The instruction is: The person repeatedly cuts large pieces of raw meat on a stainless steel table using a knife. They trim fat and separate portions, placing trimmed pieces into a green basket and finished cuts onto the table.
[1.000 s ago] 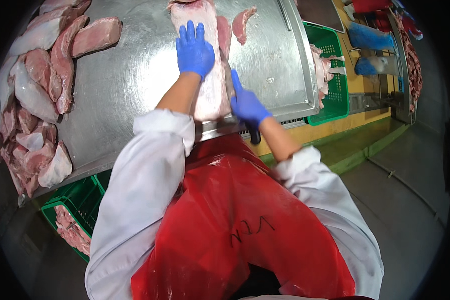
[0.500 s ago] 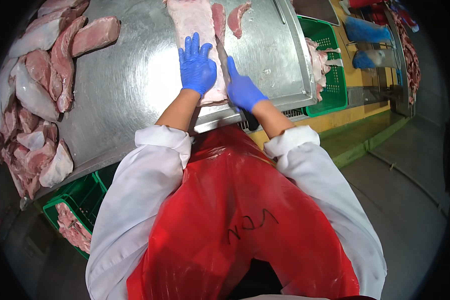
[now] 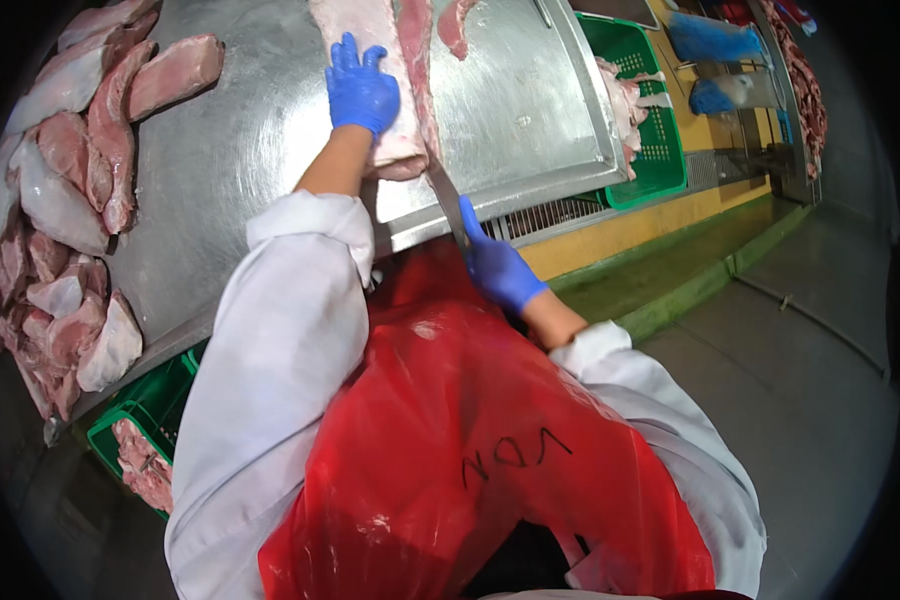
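My left hand (image 3: 363, 95), in a blue glove, lies with fingers spread on a long pale slab of meat (image 3: 405, 135) near the steel table's (image 3: 220, 200) front. A narrow pink strip (image 3: 415, 50) runs along the slab's right side. My right hand (image 3: 500, 270), also gloved, grips a knife (image 3: 444, 195) at the table's front edge, its blade angled up to the slab's near right corner. A small curved piece of meat (image 3: 453, 28) lies farther right. Many pale and pink cuts (image 3: 65, 240) are heaped along the table's left side.
A green crate of trimmings (image 3: 655, 160) stands right of the table, beside a yellow ledge (image 3: 580, 250); another (image 3: 140, 410) is low at left. Blue-tipped bags or sleeves (image 3: 710, 40) and a far tray of meat (image 3: 805, 110) are at upper right. A red apron (image 3: 470, 420) covers my front.
My right hand has drawn the knife back toward me, past the slab's near end. My left hand stays spread on the slab. The view has shifted slightly.
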### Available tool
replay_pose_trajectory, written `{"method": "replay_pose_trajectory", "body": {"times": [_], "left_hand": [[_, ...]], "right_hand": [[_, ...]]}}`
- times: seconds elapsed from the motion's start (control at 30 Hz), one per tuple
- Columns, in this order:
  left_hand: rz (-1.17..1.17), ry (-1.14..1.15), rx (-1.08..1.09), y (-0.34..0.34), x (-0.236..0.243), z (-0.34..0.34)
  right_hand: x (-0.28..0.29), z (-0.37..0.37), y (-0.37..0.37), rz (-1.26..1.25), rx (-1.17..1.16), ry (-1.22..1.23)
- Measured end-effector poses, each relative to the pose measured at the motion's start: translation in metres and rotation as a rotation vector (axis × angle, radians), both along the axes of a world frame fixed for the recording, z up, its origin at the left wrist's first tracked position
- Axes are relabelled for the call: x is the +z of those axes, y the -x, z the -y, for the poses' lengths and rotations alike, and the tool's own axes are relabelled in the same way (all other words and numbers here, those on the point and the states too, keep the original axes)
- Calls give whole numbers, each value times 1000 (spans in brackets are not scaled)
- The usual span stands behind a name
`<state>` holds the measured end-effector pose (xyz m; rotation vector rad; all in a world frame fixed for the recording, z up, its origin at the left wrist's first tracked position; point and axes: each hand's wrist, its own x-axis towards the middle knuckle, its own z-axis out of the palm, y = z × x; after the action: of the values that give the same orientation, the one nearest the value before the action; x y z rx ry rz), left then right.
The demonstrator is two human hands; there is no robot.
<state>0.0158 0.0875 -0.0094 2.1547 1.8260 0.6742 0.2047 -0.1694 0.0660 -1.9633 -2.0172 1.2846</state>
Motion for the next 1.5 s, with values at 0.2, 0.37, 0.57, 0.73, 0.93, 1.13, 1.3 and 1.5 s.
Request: {"method": "replay_pose_trajectory", "body": {"times": [0.2,0.37,0.57,0.73,0.93,1.13,1.3,1.5], "left_hand": [[135,87,-58,38,-18,-24],[15,135,0,10,13,-4],[48,106,-166,84,0,-17],[111,28,-192,86,-5,-8],[80,-14,-122,68,-1,-3],[55,-14,34,43,-1,7],[46,2,70,39,0,7],[156,39,3,53,-3,-5]], "right_hand": [[27,-10,-37,-160,-187,-140],[-19,-180,4,-171,-262,-238],[-50,-250,43,-33,-257,-205],[-28,-258,65,-130,-311,-140],[-38,-229,95,-254,-296,-43],[26,-196,90,-198,-222,192],[15,-116,93,-108,-121,127],[14,15,55,-162,-65,72]]}}
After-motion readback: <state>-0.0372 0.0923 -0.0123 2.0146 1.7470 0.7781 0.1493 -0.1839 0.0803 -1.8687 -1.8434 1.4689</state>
